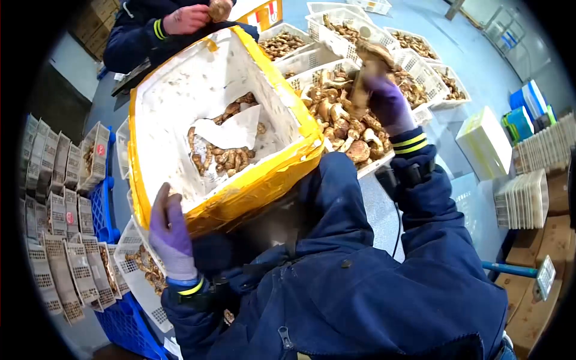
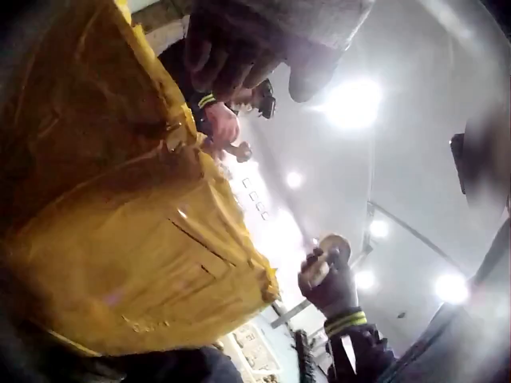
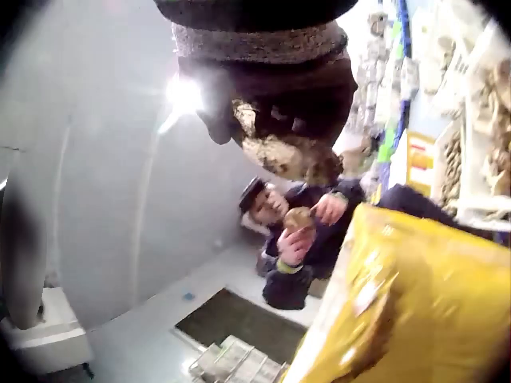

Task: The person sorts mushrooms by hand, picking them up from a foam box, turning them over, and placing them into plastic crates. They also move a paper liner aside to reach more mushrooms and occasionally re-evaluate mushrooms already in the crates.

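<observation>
One mushroom up in the right grip, taped foam box open to its left

Far left: stacked white crates (image 1: 57, 156) beside a blue pallet (image 1: 103, 210). Lower left, white basket (image 1: 159, 321) with mushrooms, next to the wearer's left sleeve. Left grip (image 1: 172, 225), purple-and-grey glove, at near left corner of the foam box (image 1: 264, 183): released, fingers loosely extended, nothing held; can't tell how firmly it touches. Box has yellow tape over rim and walls, top uncovered. Box mushrooms (image 1: 231, 159) lie low, around and partly under a white sheet (image 1: 231, 133); rim well above them, so good room inside for a hand. Past far rim, other person's hand (image 1: 189, 20) holds another mushroom (image 1: 220, 9). Right grip (image 1: 389, 102), purple glove, blurred: grasping the held mushroom (image 1: 377, 55), raised over the right crate (image 1: 377, 166), beyond box's right rim; finger detail unclear. Crate mushrooms (image 1: 336, 114) heaped, near ones about up to crate edge. Wearer's knee (image 1: 339, 186) narrows the gap between box and crate. More crates crowd behind. Farther right, floor (image 1: 480, 66) shows between crates and a white carton (image 1: 485, 141): some side room there.
</observation>
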The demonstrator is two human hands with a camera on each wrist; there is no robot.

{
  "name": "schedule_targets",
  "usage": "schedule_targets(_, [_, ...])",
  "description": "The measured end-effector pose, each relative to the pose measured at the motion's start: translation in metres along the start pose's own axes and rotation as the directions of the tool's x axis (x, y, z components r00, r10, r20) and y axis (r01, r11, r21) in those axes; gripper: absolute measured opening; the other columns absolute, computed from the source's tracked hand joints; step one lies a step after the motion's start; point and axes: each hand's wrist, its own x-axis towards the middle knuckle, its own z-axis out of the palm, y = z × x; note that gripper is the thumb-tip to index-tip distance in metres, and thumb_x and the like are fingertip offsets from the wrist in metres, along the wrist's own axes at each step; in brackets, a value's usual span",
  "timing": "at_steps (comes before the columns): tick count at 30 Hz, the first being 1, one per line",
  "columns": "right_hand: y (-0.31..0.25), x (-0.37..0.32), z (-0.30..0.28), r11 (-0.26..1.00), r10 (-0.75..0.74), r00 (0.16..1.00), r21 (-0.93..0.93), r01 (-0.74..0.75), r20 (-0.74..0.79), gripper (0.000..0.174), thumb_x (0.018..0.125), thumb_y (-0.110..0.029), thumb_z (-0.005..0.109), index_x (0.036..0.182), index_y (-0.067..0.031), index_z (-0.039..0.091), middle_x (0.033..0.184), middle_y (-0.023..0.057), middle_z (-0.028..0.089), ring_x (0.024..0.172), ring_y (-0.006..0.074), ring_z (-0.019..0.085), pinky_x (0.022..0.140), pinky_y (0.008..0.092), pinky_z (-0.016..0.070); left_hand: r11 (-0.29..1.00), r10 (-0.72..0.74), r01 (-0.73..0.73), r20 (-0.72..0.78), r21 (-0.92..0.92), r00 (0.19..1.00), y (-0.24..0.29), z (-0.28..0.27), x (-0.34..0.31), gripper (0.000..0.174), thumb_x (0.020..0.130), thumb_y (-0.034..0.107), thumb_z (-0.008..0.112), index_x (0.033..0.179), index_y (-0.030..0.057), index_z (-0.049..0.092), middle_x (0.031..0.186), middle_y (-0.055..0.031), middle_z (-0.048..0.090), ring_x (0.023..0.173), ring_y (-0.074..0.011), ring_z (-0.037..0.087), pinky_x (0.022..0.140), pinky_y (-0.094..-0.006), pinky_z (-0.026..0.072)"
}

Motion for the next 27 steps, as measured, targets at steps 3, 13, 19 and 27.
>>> schedule_targets(3, [-0.008, -0.032, -0.029, 0.883, 0.260, 0.963, 0.421, -0.206, -0.073, 0.042, 0.095, -0.029, 0.050, 0.121, 0.0039, 0.056, 0.099, 0.0154, 0.067, 0.093, 0.0286, 0.067, 0.086, 0.0428, 0.0541, 0.993, -0.113, 0.113, 0.007, -0.040, 0.994, -0.010, 0.004, 0.009, 0.037, 0.095, 0.022, 0.055, 0.124, -0.0015, 0.059, 0.110, -0.0145, 0.066, 0.100, -0.0195, 0.061, 0.088, -0.0294, 0.0473])
schedule_targets(13, [0.034, -0.047, -0.045, 0.554, 0.056, 0.993, 0.825, -0.116, 0.102, 0.056, 0.094, -0.049, 0.042, 0.116, 0.0020, 0.053, 0.073, 0.0036, 0.054, 0.058, 0.0184, 0.046, 0.059, 0.0345, 0.0373, 0.979, -0.097, 0.084, 0.062, 0.185, 0.993, -0.049, 0.031, 0.019, 0.039, 0.096, 0.022, 0.053, 0.124, -0.0032, 0.058, 0.121, -0.0174, 0.062, 0.110, -0.0239, 0.059, 0.096, -0.0321, 0.0445])
schedule_targets(19, [0.036, -0.045, -0.046, 0.524, 0.121, 0.991, 0.844, -0.113, 0.058, 0.053, 0.093, -0.054, 0.040, 0.104, -0.0038, 0.056, 0.057, -0.0013, 0.038, 0.051, 0.0169, 0.032, 0.054, 0.0324, 0.0273, 0.974, -0.124, 0.114, 0.039, 0.196, 0.992, -0.047, 0.034, 0.018, 0.038, 0.096, 0.022, 0.053, 0.124, -0.0035, 0.058, 0.121, -0.0169, 0.063, 0.111, -0.0237, 0.058, 0.097, -0.0323, 0.0437])
schedule_targets(27, [0.047, -0.043, -0.065, 0.748, 0.173, 0.984, 0.647, -0.150, 0.028, 0.058, 0.098, -0.042, 0.041, 0.119, 0.0097, 0.055, 0.061, 0.0086, 0.052, 0.053, 0.0221, 0.046, 0.055, 0.0351, 0.0380, 0.973, -0.140, 0.130, 0.037, 0.192, 0.990, -0.041, 0.036, 0.017, 0.039, 0.097, 0.022, 0.052, 0.126, -0.0033, 0.057, 0.117, -0.0164, 0.065, 0.104, -0.0225, 0.062, 0.091, -0.0311, 0.0468])
